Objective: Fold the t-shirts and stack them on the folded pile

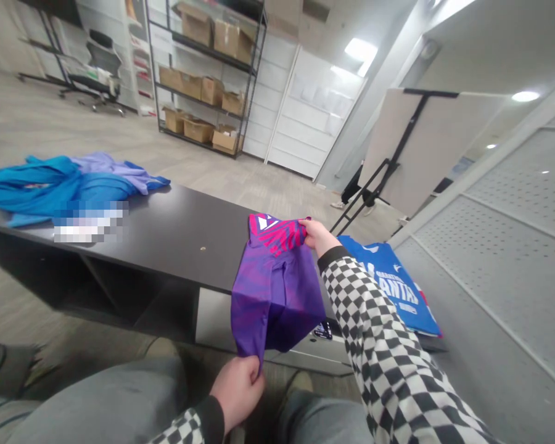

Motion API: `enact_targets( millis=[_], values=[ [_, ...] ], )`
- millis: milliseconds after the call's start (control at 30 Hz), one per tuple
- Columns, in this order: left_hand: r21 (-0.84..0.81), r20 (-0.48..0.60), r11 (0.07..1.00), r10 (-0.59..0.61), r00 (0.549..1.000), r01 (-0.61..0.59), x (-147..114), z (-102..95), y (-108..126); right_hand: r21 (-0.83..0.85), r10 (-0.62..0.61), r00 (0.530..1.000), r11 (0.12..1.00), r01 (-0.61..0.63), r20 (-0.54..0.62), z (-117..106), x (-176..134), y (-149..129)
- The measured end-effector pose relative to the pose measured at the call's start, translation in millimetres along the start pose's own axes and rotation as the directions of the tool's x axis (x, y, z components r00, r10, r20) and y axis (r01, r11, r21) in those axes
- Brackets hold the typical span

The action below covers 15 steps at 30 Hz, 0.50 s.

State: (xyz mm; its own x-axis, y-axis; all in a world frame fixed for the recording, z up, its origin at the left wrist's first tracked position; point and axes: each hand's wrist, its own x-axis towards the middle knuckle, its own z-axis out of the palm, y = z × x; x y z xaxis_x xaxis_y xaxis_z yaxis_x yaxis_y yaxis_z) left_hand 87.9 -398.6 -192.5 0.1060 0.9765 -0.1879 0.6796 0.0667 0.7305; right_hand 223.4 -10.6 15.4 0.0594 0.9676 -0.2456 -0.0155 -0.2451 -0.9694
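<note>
A purple shirt (291,296) with a pink and white patterned part hangs over the front edge of the dark cabinet top. My left hand (238,388) is closed on its lower corner, below the edge and close to my knees. At the pink part, on the far right side of the cloth, my right hand (318,237) pinches the fabric. The cloth stretches between both hands, and its lower middle sags in folds. To the right of my right forearm lies a blue shirt (388,280) with white lettering, flat on a stack and partly covered by my sleeve.
The dark cabinet top (189,228) runs across in front of me. Crumpled blue and lilac clothes (92,179) lie at its left end. A grey perforated panel (504,246) borders the right side. Behind are a shelf rack with cardboard boxes (198,129), an office chair (99,68) and a board on a stand.
</note>
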Motion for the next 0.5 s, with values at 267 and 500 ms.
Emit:
enact_targets(
  millis=[267,500],
  values=[
    [0.110,-0.008,0.994,0.020,1.000,-0.019,-2.7,11.6,2.5,-0.225,0.099,0.984,0.966,-0.131,-0.147,-45.4,-18.2,20.0],
    [0.152,0.159,0.988,-0.057,0.986,0.033,-2.4,-12.1,6.5,-0.384,0.032,0.995,0.921,-0.065,-0.091,-41.2,-14.9,13.2]
  ],
)
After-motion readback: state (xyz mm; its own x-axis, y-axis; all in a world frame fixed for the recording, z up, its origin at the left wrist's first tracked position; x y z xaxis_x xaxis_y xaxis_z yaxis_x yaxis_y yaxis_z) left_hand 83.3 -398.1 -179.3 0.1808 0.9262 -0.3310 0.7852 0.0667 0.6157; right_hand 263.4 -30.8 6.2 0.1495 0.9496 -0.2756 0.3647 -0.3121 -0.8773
